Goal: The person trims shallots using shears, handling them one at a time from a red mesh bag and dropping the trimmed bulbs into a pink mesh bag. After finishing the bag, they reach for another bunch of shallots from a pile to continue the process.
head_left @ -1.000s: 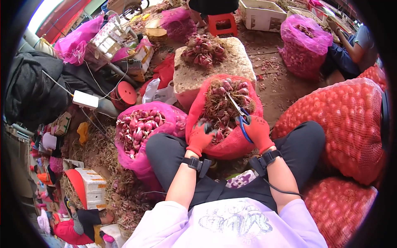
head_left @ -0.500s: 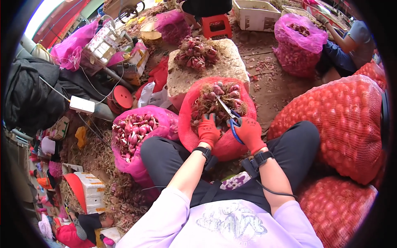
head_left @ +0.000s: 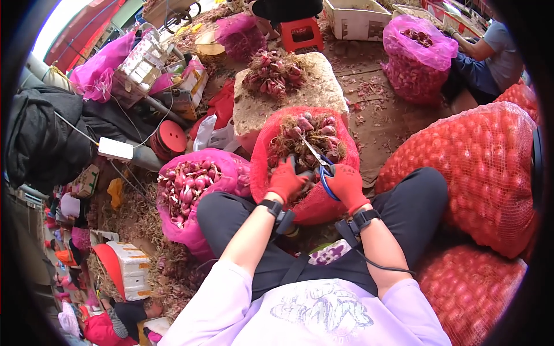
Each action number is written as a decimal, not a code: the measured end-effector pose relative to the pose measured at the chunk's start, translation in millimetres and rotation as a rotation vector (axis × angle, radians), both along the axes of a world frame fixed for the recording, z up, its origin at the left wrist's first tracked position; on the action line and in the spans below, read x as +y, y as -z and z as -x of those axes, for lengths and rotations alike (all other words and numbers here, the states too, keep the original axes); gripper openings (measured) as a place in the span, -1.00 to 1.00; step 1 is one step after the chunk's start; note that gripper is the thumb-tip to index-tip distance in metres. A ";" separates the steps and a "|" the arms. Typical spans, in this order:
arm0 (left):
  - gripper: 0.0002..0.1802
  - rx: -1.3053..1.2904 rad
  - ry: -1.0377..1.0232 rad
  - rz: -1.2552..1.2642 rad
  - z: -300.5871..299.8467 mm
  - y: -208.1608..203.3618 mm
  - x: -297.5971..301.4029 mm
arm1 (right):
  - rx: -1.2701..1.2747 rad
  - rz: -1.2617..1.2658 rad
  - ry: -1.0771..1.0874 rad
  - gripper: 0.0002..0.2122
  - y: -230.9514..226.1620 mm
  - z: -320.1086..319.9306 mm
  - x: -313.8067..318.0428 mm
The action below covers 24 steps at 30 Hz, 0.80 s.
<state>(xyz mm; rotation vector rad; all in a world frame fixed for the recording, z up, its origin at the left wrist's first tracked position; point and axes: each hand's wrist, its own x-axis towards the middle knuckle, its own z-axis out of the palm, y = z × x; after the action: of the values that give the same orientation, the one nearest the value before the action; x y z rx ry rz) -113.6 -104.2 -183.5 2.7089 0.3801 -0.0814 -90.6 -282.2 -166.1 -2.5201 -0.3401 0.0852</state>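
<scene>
Before my knees stands an open red mesh bag (head_left: pixel 261 155) of shallots (head_left: pixel 311 130) with dry roots and stalks. My left hand (head_left: pixel 288 180), in a red glove with dark fingertips, reaches into the bag's near left part. Its fingers curl in among the shallots; what they hold is hidden. My right hand (head_left: pixel 346 185), gloved alike, grips blue-handled scissors (head_left: pixel 312 150) at the bag's right side. The blades point up and left over the shallots and look nearly together. To the left, a pink mesh bag (head_left: pixel 173 214) holds cleaner, trimmed-looking shallots (head_left: pixel 189 187).
Behind the red bag, a pale foam block (head_left: pixel 323 75) bears a shallot bundle (head_left: pixel 274 75). Large full red net sacks (head_left: pixel 461 173) crowd my right. A pink sack (head_left: pixel 415 75) and a seated person (head_left: pixel 496 57) are far right. A red stool (head_left: pixel 301 36) stands at the back.
My left hand has drawn slightly left and turned, its fingers going from spread to curled. The right hand and scissors have shifted only slightly.
</scene>
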 end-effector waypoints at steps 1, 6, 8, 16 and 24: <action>0.06 0.018 -0.012 0.008 -2.4 10.9 -9.4 | 0.012 0.005 0.006 -0.53 -1.6 -0.2 -0.7; -0.26 -0.127 -0.115 0.230 -11.8 51.3 10.5 | 0.064 -0.032 -0.027 -0.56 -10.5 4.0 3.3; -0.54 -0.035 -0.077 0.629 -8.9 24.3 29.4 | 0.087 -0.064 -0.039 -0.53 -21.1 3.9 2.3; -0.70 -0.048 -0.136 1.241 -3.5 -18.6 76.4 | 1.011 -0.564 -0.184 -0.38 -20.4 -2.3 -10.6; -0.63 -0.207 -0.037 1.085 9.6 -27.6 73.7 | 1.202 -0.491 -0.168 -0.30 -34.2 -10.2 -7.7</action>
<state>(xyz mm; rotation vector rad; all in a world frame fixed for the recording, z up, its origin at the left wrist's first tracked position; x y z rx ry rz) -123.3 -30.6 -155.9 1.6188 0.2195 0.0086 -80.5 -289.9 -131.9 -1.5735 -0.0434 1.3156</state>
